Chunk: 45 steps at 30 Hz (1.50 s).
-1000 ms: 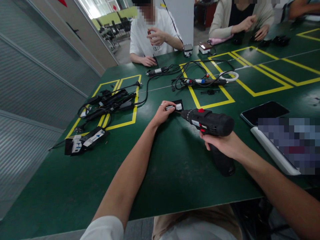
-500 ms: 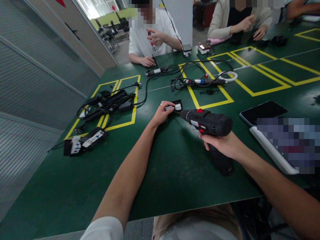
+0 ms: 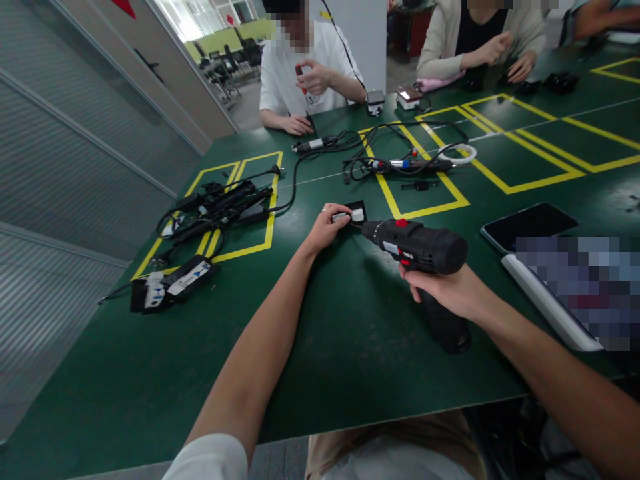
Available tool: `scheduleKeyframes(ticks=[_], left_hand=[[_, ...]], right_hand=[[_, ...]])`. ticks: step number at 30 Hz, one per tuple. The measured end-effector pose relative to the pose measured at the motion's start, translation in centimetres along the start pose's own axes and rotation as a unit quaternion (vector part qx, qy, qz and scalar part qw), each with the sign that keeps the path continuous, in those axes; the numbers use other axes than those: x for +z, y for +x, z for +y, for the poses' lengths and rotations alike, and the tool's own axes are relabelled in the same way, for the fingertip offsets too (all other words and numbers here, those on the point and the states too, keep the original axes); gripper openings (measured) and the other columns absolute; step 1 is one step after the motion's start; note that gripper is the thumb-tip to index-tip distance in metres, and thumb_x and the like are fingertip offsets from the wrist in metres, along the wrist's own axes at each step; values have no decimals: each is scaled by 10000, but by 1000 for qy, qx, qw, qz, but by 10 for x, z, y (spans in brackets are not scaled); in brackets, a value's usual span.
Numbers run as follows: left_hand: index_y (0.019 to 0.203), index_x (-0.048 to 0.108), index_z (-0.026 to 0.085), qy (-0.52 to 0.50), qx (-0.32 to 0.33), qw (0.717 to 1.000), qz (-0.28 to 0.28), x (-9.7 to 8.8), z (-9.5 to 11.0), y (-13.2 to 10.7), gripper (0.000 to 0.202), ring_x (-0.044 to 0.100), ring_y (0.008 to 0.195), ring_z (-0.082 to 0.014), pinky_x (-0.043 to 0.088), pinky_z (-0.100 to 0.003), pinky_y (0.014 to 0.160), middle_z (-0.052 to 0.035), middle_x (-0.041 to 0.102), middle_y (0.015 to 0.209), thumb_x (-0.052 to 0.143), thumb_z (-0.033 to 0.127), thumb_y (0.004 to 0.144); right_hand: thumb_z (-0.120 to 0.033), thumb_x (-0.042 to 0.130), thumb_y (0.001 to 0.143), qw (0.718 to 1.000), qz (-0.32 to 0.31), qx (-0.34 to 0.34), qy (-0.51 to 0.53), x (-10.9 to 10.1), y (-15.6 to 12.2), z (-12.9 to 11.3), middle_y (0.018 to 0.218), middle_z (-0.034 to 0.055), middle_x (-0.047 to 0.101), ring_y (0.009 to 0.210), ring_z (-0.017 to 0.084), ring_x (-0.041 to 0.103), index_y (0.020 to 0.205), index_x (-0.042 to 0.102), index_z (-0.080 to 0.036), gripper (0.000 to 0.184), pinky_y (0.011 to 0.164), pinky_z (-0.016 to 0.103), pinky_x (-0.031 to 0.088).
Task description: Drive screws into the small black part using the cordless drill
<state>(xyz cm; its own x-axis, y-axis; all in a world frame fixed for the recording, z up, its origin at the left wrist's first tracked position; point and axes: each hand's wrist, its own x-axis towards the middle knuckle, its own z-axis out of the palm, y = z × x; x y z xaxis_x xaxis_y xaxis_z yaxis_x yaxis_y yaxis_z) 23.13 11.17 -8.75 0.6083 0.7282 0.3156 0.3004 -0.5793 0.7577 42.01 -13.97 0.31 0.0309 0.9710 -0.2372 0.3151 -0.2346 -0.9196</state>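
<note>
My right hand [image 3: 440,287] is wrapped round the grip of a black cordless drill [image 3: 420,247] with red buttons. Its chuck points left, and a thin bit reaches toward a small black rectangular piece with a whitish label [image 3: 358,214]. That piece lies on the green table [image 3: 350,347]; whether the bit touches it I cannot tell. My left hand [image 3: 327,227] is closed on the piece's left side, holding it against the tabletop. The fingers hide part of the piece.
At left lies a pile of black cables and adapters [image 3: 225,207], with black labelled pieces [image 3: 190,277] nearer me. A soldering-iron-like tool [image 3: 410,164] with cables is beyond my hands. At right sits a phone [image 3: 533,225]. Across the table a co-worker [image 3: 340,60] holds a screwdriver [image 3: 301,79].
The whole view has shifted very slightly. Both my hands, the drill and the black piece keep their places relative to one another.
</note>
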Motion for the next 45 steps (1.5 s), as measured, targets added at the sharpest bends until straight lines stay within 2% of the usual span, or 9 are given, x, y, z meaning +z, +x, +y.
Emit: scheduleKeyframes(ticks=[16, 22, 29, 34, 41, 45], left_hand=[[1013, 668, 216, 0, 5, 1000, 4, 1, 1, 1, 214, 532, 1053, -196, 400, -360, 992, -57, 586, 1058, 588, 321, 845], [1013, 672, 215, 0, 6, 1000, 4, 1, 1, 1, 222, 532, 1053, -207, 401, -376, 992, -58, 589, 1051, 591, 333, 845], [1020, 670, 210, 5, 10, 1000, 2, 1, -1, 1, 233, 531, 1065, -204, 389, -370, 1016, -57, 586, 1050, 580, 346, 853], [1014, 670, 207, 6, 16, 1000, 7, 2, -2, 1, 219, 537, 1066, -199, 397, -364, 1010, -55, 591, 1053, 579, 324, 852], [1015, 669, 195, 19, 22, 1000, 12, 2, 1, 1, 223, 545, 1072, -199, 398, -368, 1021, -52, 613, 1044, 580, 317, 850], [1021, 673, 197, 16, 24, 1000, 12, 2, 1, 0, 226, 546, 1078, -198, 402, -368, 1022, -54, 609, 1059, 579, 318, 856]], right_hand=[[-264, 573, 809, 1000, 8, 6, -3, 1, 1, 2, 586, -1, 627, 601, 175, 615, 792, 642, -191, 102, 677, 326, 477], [-265, 571, 810, 1000, 7, 5, 1, 0, 0, 4, 704, 15, 665, 608, 167, 605, 834, 646, -186, 111, 699, 334, 481], [-262, 559, 818, 1000, -6, -7, -4, 0, 0, 2, 662, 7, 640, 625, 174, 599, 800, 638, -187, 111, 708, 333, 471], [-288, 560, 822, 1000, -7, 7, 1, 1, 0, -1, 625, -3, 623, 616, 173, 601, 825, 627, -184, 124, 702, 330, 466], [-294, 551, 819, 1000, -1, 26, -3, 1, -2, -3, 598, -5, 616, 620, 172, 600, 754, 590, -194, 126, 679, 315, 447], [-303, 558, 818, 1000, -1, 20, 3, 1, -1, -3, 620, -4, 619, 605, 168, 595, 809, 610, -186, 128, 689, 324, 460]])
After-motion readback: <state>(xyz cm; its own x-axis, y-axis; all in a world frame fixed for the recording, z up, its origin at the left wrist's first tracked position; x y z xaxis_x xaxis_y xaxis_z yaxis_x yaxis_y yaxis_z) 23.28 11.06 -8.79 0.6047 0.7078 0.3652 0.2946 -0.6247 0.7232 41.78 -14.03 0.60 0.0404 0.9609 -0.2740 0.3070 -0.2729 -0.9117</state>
